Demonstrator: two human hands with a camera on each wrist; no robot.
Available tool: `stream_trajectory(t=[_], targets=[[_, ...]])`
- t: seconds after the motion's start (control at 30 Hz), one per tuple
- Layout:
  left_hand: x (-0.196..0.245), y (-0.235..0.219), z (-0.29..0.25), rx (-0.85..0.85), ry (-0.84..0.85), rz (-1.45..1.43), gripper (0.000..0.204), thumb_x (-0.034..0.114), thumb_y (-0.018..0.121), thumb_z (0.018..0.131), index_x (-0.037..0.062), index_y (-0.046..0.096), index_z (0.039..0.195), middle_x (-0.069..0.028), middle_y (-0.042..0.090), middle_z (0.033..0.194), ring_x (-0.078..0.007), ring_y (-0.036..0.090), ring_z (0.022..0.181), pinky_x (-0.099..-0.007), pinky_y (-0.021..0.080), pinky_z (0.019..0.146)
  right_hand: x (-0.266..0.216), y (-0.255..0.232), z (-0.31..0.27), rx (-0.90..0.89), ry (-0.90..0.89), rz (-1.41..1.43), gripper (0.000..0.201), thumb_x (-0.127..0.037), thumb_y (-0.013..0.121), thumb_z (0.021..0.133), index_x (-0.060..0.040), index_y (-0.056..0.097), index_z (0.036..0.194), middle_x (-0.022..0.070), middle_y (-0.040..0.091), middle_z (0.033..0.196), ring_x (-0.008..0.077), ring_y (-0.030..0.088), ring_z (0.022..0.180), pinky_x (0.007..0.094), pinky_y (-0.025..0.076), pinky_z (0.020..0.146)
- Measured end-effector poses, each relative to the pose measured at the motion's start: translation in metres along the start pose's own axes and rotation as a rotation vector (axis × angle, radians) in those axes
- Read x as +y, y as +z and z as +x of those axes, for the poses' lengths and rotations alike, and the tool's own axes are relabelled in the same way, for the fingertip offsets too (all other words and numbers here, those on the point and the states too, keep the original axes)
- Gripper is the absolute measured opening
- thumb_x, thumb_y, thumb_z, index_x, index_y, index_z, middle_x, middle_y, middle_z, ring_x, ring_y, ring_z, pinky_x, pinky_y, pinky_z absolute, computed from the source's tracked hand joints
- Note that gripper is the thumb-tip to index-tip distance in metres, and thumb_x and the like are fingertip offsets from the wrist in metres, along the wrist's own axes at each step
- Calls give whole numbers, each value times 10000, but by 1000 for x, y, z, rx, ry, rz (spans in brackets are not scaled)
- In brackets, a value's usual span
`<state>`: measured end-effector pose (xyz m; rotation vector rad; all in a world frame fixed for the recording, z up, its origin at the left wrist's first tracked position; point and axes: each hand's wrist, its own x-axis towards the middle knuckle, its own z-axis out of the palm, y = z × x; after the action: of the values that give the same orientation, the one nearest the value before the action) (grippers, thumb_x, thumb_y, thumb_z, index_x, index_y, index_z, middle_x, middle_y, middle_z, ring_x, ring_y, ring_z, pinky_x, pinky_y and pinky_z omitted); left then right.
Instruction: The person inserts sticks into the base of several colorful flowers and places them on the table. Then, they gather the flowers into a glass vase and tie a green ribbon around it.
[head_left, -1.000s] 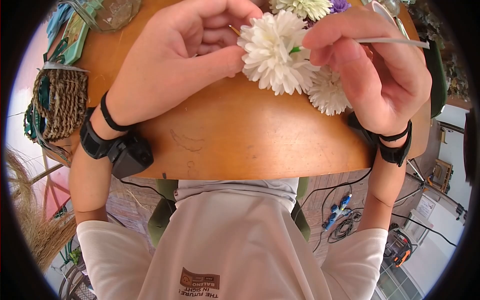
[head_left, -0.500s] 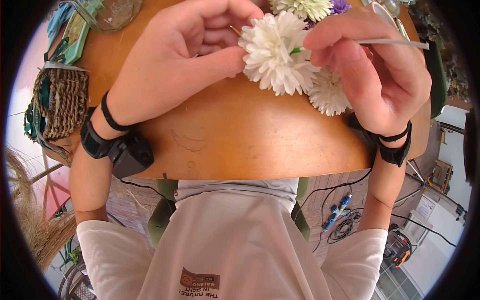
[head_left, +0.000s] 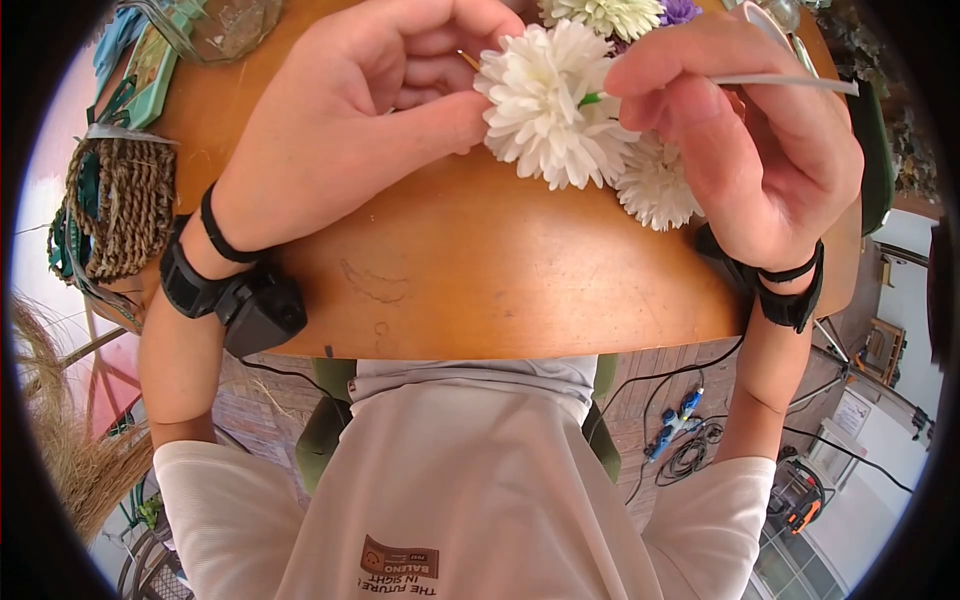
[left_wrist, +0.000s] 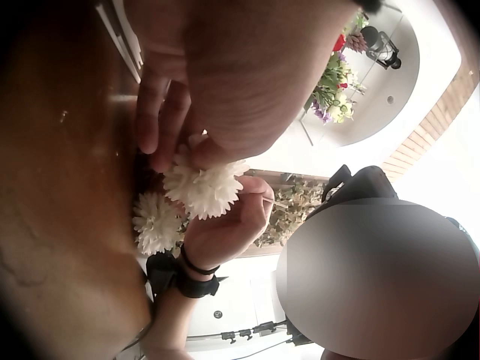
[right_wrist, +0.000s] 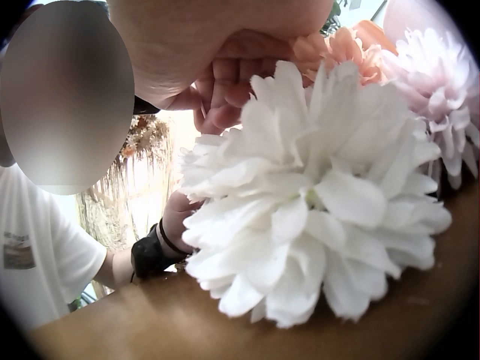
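In the head view my left hand (head_left: pixel 350 120) holds a white chrysanthemum-like flower (head_left: pixel 545 110) at its petals, the thumb in front and the fingers curled behind. A thin gold-coloured tip shows beside those fingers. My right hand (head_left: pixel 750 140) pinches a thin pale stick (head_left: pixel 790 82), whose long end sticks out to the right. A short green piece (head_left: pixel 593 98) reaches from its fingertips to the flower's middle. Below that hand is a second white flower (head_left: pixel 658 190), which fills much of the right wrist view (right_wrist: pixel 315 202). Petals also show below my left thumb in the left wrist view.
Behind the hands are a pale green flower (head_left: pixel 605 18) and a purple one (head_left: pixel 682 12). Orange (right_wrist: pixel 341 54) and pink flowers (right_wrist: pixel 442 86) show in the right wrist view. On the left are a woven basket (head_left: pixel 125 210), a green tray (head_left: pixel 158 90) and a glass vessel (head_left: pixel 235 30).
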<state>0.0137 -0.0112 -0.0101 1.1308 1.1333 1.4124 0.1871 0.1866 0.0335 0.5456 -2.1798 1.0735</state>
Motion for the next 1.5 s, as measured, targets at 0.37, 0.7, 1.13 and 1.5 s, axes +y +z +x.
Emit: stream_trajectory(t=[0.37, 0.7, 1.13, 1.5], targets=[[16, 19, 1, 125, -37, 62, 234, 67, 635, 995, -19, 570, 1203, -82, 676, 1099, -121, 668, 991, -248, 532, 873, -10, -2, -3, -98, 56, -107, 159, 47, 533, 911, 99, 667, 980, 183, 703, 876, 158, 617, 646, 263, 477, 582], [13, 14, -2, 149, 33, 1, 465, 16, 634, 979, 35, 433, 1398, -51, 631, 1079, -115, 654, 894, -261, 537, 768, -35, -9, 10, -101, -7, -394, 196, 65, 540, 901, 90, 707, 1002, 156, 735, 847, 213, 698, 676, 284, 532, 622], [19, 21, -13, -69, 125, 338, 193, 214, 739, 954, 77, 768, 1087, 16, 721, 877, -36, 563, 701, -216, 450, 630, -30, 18, 11, -363, -86, -502, 669, 90, 708, 690, 79, 577, 1346, 190, 672, 1227, 409, 655, 1105, 449, 555, 926], [25, 23, -11, -28, 74, 103, 194, 144, 768, 923, 49, 759, 1092, -8, 736, 929, -47, 643, 819, -244, 524, 710, -38, 20, 11, -440, -114, -550, 640, 68, 722, 732, 70, 552, 1349, 208, 644, 1245, 413, 633, 1148, 471, 528, 972]])
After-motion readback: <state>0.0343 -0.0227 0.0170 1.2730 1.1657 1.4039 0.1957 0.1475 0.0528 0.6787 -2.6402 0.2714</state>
